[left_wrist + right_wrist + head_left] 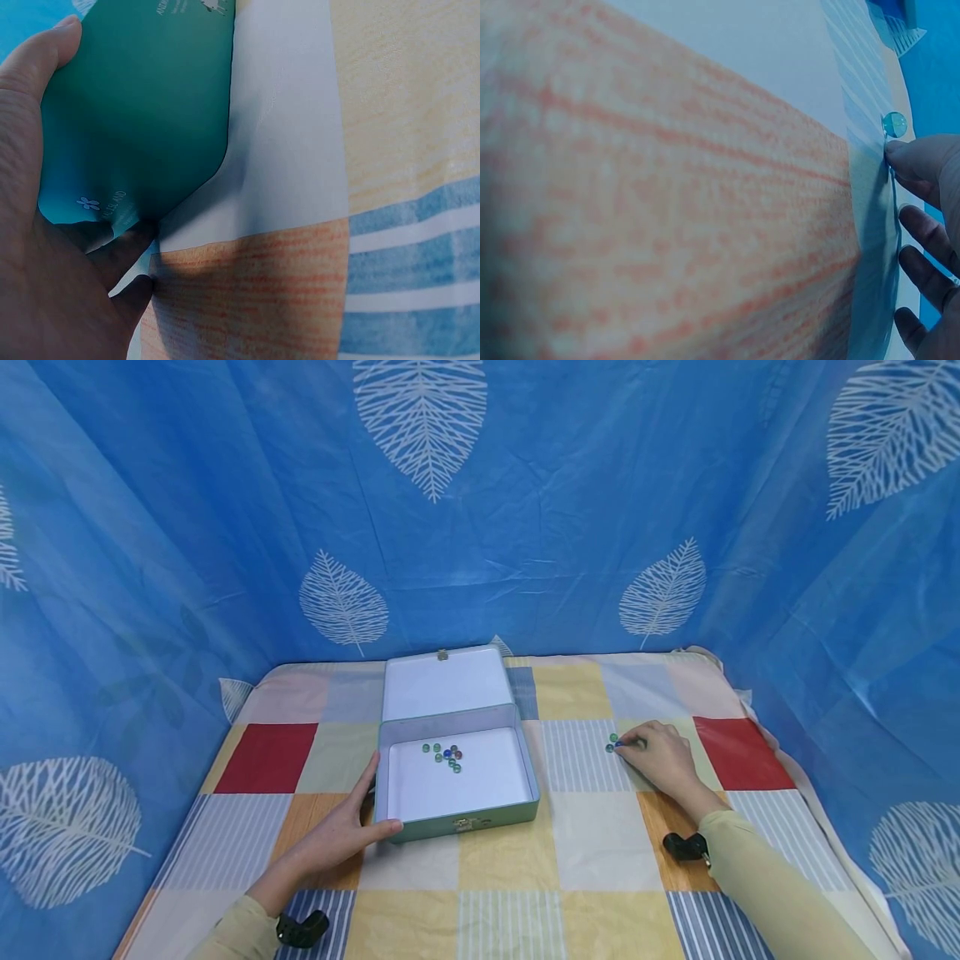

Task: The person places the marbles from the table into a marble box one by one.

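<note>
A green tin box with a white inside stands on the cloth, its lid folded back behind it. My left hand grips the box's near left corner, thumb on the front wall and fingers along the left side. In the left wrist view, the thumb and fingers span the green wall. Inside lie several green marbles, a blue marble and reddish-brown ones. To the right, my right hand pinches a blue marble low over the cloth, beside two green marbles.
A patchwork-patterned cloth covers the table. Blue curtains with white leaf prints surround its back and sides. The box's raised walls and open lid stand left of the loose marbles. Dark wrist devices sit on both wrists.
</note>
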A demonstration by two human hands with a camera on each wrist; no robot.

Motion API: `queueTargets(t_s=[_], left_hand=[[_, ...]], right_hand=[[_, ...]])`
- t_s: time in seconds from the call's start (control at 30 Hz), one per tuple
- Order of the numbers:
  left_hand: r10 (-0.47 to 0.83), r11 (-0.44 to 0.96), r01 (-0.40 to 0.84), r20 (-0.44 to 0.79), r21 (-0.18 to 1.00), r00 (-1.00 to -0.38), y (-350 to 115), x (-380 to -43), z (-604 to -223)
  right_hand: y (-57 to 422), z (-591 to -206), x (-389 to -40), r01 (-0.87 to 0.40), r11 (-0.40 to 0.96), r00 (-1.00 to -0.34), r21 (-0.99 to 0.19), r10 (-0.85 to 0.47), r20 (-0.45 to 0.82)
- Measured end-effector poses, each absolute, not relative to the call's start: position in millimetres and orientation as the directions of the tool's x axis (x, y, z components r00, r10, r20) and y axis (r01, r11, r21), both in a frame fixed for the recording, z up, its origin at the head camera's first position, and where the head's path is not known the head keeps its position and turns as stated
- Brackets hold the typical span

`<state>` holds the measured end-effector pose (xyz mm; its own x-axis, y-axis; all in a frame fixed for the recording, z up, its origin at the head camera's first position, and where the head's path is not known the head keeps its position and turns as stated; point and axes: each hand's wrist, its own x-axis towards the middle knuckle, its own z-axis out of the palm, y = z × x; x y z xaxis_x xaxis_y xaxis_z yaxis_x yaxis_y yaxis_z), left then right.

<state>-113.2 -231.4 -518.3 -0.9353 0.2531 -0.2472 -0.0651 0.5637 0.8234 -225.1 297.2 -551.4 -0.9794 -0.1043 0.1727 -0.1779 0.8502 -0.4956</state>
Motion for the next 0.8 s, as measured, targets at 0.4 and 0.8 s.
queueTargets(t_s=[0.4,0.8], left_hand=[[0.24,0.584,-0.067,-0.252,0.809,-0.938,-231,-113,-518],[0.234,0.585,-0.076,-0.258,0.808,-0.937,-231,-113,-518]], right_hand=[[297,-552,-225,-0.177,0.848,-0.979,-0.501,-0.1,0.177],[299,-541,-227,-0.145,0.825,-0.986,-0.547,-0.073,0.152]])
